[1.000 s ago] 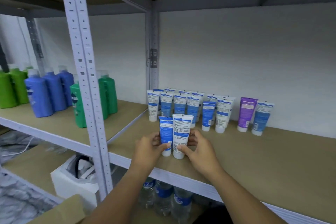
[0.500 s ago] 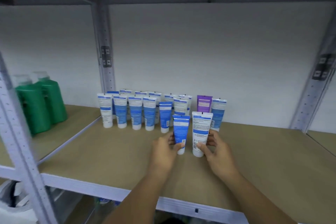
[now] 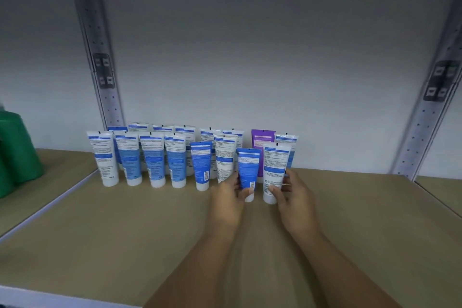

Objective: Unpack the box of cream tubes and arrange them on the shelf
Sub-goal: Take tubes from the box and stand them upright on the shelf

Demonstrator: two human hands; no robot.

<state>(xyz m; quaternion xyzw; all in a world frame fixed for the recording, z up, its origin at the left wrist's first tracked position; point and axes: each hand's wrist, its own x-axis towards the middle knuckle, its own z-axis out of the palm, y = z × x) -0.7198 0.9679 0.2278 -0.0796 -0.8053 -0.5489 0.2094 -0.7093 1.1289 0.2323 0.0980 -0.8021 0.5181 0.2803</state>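
Cream tubes: two in hand, both upright on their white caps, long axes vertical, crimped ends up. Blue tube (image 3: 247, 172) in your left hand (image 3: 228, 199); white-and-blue tube (image 3: 274, 172) in your right hand (image 3: 293, 197).
Grip, left: thumb across the lower front of the blue tube, fingers curled behind it; a pinch low on the body, near the cap.
Grip, right: thumb on the lower front of the white-and-blue tube, fingers wrapped round its right side.
Key relation: both tubes stand just beyond your fingertips, toward the wall, close beside each other with a narrow gap; whether the caps touch the board cannot be told.
Standing rows (image 3: 150, 157): to the left and behind; nearest neighbour is the white tube (image 3: 224, 157) just left of your left hand. Purple tube (image 3: 262, 139) stands directly behind the pair.
Open room: bare shelf board (image 3: 375, 207) to the right as far as the right upright (image 3: 425, 117); also bare toward you, to the front edge.
Judgement: you probably seat the pair as the right end of the front row; a leftward slip would likely knock the neighbour.
Left bay: green bottles (image 3: 17, 152), well apart.
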